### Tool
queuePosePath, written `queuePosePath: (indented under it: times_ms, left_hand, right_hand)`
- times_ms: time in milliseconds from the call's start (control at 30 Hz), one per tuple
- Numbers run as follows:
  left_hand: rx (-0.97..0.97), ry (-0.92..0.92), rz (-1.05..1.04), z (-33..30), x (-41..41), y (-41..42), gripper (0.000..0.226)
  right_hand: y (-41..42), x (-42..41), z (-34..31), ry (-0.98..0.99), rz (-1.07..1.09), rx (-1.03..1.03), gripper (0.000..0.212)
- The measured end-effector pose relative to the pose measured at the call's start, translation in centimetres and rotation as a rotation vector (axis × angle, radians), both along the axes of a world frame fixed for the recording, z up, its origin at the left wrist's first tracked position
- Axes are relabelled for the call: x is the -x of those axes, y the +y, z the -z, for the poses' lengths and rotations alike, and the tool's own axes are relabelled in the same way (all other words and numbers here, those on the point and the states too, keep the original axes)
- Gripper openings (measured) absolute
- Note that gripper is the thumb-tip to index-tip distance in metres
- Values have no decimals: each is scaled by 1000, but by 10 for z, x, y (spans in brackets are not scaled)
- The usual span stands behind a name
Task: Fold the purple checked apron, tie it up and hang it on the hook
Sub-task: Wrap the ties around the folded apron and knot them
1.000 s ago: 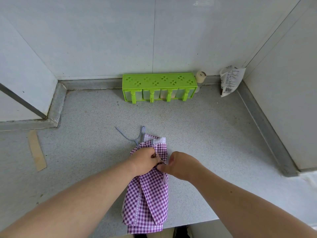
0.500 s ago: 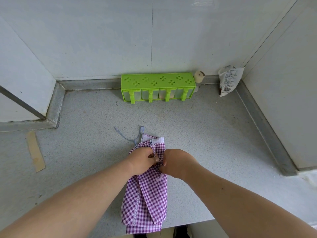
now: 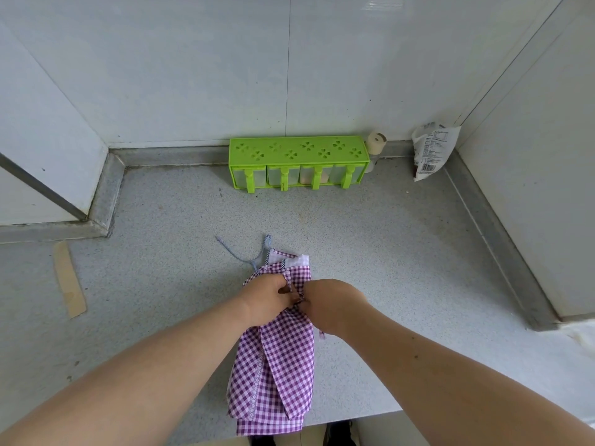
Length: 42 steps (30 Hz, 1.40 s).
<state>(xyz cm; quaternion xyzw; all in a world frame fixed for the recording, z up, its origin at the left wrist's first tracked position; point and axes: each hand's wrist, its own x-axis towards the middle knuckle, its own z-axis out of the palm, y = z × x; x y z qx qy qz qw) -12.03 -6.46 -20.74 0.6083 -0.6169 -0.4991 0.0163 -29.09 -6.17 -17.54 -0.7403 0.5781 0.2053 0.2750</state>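
The purple checked apron [image 3: 277, 365] lies folded into a long narrow strip on the grey counter [image 3: 180, 239], its lower end hanging over the front edge. My left hand [image 3: 267, 296] and my right hand [image 3: 328, 304] meet over its upper part, fingers curled and pinching the thin strap that crosses the fabric between them. A loose blue-grey cord [image 3: 238, 255] trails off the apron's top end to the left. No hook is in view.
A green spice rack [image 3: 297, 152] stands against the back wall with a small jar [image 3: 375, 146] beside it. A white packet [image 3: 433, 149] leans in the right corner. A strip of tape [image 3: 69, 280] sticks to the counter at left. Walls close in on three sides.
My right hand has moved left until it meets my left hand over the apron. The apron itself has stayed in place.
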Motion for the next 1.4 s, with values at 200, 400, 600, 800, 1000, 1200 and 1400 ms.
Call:
queuePosePath:
  times_ms: [200, 400, 600, 800, 1000, 1200, 1400]
  left_hand:
    - [-11, -37, 25, -1, -5, -4, 26]
    - [22, -55, 56, -5, -7, -8, 30]
    - [78, -38, 1, -11, -10, -13, 28]
    - [55, -8, 48, -17, 1, -11, 27]
    - [43, 50, -21, -15, 1, -7, 20]
    - [14, 91, -59, -11, 0, -4, 13]
    - [2, 97, -29, -17, 2, -1, 13]
  right_hand:
    - [5, 14, -17, -122, -40, -54, 25]
    - [16, 23, -26, -150, -34, -95, 31]
    - [18, 35, -24, -103, -39, -143, 29]
    - [17, 44, -21, -22, -72, -158, 32]
    - [16, 47, -8, -109, 14, 71, 44]
    - [16, 34, -8, -166, 87, -27, 34]
    - [12, 39, -2, -631, 840, -286, 31]
